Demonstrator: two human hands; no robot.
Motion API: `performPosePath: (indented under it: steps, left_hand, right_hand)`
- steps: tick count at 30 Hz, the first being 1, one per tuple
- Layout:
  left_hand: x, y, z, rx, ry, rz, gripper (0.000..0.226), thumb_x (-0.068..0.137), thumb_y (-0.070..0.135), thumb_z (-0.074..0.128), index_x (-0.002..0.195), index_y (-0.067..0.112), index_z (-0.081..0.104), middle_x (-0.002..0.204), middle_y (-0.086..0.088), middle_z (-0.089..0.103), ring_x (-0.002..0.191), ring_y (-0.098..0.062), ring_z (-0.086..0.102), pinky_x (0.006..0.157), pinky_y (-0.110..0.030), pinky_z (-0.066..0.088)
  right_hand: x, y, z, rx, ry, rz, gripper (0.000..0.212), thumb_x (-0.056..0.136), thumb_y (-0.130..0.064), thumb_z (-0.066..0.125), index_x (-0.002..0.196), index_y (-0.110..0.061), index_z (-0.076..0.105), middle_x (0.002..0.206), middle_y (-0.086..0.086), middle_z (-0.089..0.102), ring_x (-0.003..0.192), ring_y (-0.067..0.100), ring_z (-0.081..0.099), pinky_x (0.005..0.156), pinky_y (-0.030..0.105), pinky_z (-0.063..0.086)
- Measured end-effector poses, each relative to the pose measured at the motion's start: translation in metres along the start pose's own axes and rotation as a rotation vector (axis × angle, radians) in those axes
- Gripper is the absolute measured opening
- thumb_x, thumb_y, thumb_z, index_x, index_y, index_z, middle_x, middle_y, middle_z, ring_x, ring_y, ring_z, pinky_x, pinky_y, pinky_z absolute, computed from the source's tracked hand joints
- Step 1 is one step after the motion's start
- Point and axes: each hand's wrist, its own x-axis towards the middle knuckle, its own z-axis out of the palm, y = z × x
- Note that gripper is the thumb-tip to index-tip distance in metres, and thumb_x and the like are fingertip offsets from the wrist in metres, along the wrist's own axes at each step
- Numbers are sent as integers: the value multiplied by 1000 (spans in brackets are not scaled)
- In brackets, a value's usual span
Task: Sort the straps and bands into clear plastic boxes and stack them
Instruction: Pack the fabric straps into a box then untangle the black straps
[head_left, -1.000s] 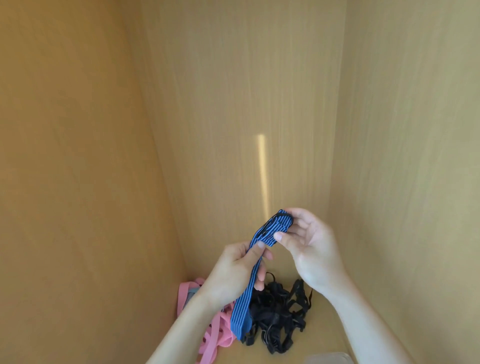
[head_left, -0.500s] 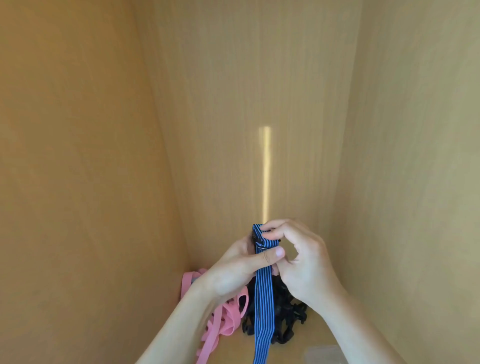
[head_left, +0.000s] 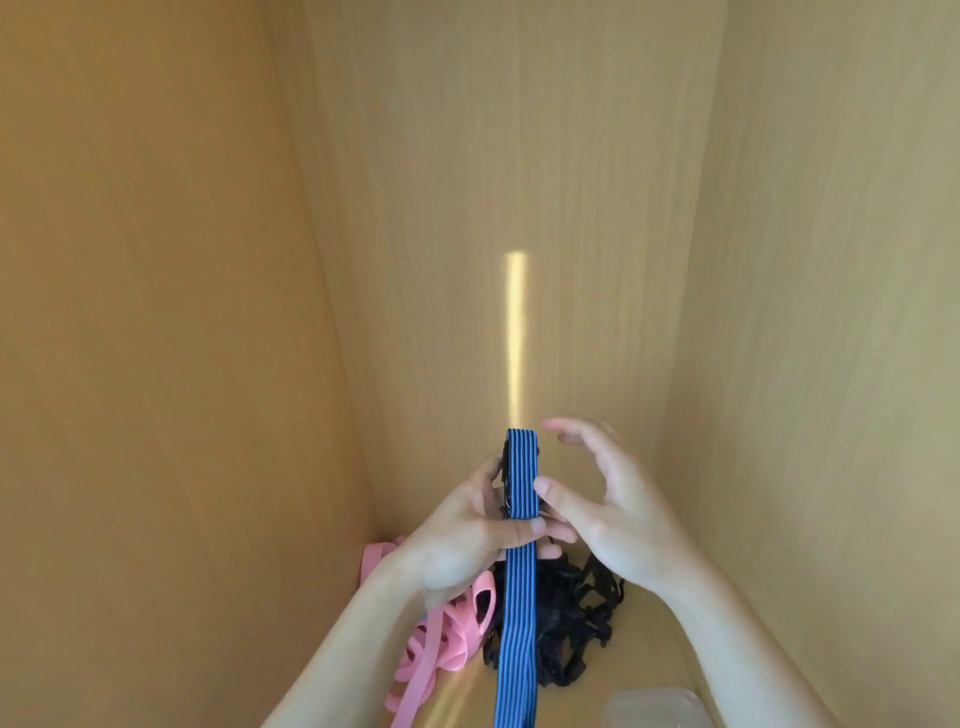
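1. Head view — the left hand (head_left: 467, 540) holds the blue striped strap (head_left: 515, 551). Its thumb presses across the front of the strap and its fingers curl behind it.
2. The strap stands up between the two hands. Its top end is folded over, and the long end hangs down past the bottom of the picture.
3. The right hand (head_left: 613, 499) is loose, with its fingers spread and a little bent. Its thumb tip is just beside the strap's edge, but it does not grip the strap. I cannot tell if the thumb touches it.
4. Under the hands, on the wooden shelf floor (head_left: 644, 654), lie two heaps. The pink bands (head_left: 441, 639) are on the left, by the side wall. The black straps (head_left: 566, 618) are in a tangle right next to them.
5. At the bottom edge, a corner of a clear plastic box (head_left: 657, 707) shows. It is too cut off to see if anything is inside.
6. How far along? I think it is early. Both heaps are still out on the shelf floor, and no strap can be seen in a box.
7. Still to do, I think — fold the blue strap and put it in a box. Then sort the pink and black ones, and stack the boxes. No stack shows yet.
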Motion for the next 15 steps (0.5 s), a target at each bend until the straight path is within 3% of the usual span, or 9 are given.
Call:
performPosePath:
  steps: [2, 4, 5, 6, 9, 12, 13, 15]
  left_hand:
    - [-1, 0, 0, 67, -26, -14, 39, 97, -9, 55, 133, 2, 46, 104, -20, 71, 98, -33, 71, 87, -40, 59]
    - [-1, -1, -1, 158, -46, -17, 20, 100, -5, 52, 119, -3, 56, 108, -21, 70, 96, -30, 72, 81, -33, 59]
    - [-1, -2, -2, 182, -53, -23, 18, 100, -5, 51, 117, -5, 59, 110, -22, 71, 97, -31, 71, 81, -32, 59]
    - [-1, -2, -2, 192, -54, -35, 18, 101, -4, 51, 116, -7, 60, 109, -23, 71, 97, -31, 71, 81, -32, 59]
    - [-2, -4, -2, 177, -33, -59, 15, 102, 1, 51, 109, -7, 62, 99, -22, 73, 87, -28, 73, 79, -32, 59]
    - [-3, -7, 0, 162, 10, -72, 16, 105, 9, 49, 104, -1, 62, 86, -17, 72, 74, -24, 72, 70, -29, 58]
    - [-3, -8, 1, 151, 22, -78, 17, 106, 9, 47, 107, -2, 60, 82, -15, 71, 71, -23, 71, 69, -29, 58]
    - [-4, -11, 2, 118, 46, -91, 17, 107, 7, 42, 110, -2, 56, 77, -12, 67, 68, -23, 68, 68, -31, 56]
  right_hand:
    - [6, 5, -1, 15, -75, 118, 53, 93, -29, 70, 142, -28, 50, 136, -14, 53, 125, -4, 49, 105, 14, 38]
    - [8, 8, -2, 98, -164, 151, 40, 95, -28, 69, 134, -26, 59, 115, -4, 67, 96, 0, 62, 111, 41, 41]
    - [8, 9, -2, 138, -184, 143, 30, 96, -25, 69, 126, -26, 64, 102, 4, 72, 84, 4, 64, 110, 49, 42]
    - [8, 10, -2, 175, -180, 131, 24, 96, -22, 69, 120, -24, 67, 99, 8, 74, 84, 9, 67, 108, 52, 43]
    - [8, 9, 1, 249, -109, 85, 19, 93, -12, 71, 111, -18, 71, 108, 1, 75, 102, 18, 70, 98, 44, 51]
    - [9, 9, 6, 314, -32, 84, 20, 92, -6, 70, 111, -14, 70, 103, 4, 76, 91, 32, 70, 80, 45, 59]
    - [10, 10, 7, 323, -11, 87, 21, 92, -5, 70, 111, -14, 69, 102, 5, 76, 89, 37, 69, 81, 46, 59]
    - [12, 13, 10, 291, 42, 70, 28, 91, -5, 71, 115, -18, 68, 105, 1, 76, 92, 26, 72, 89, 42, 59]
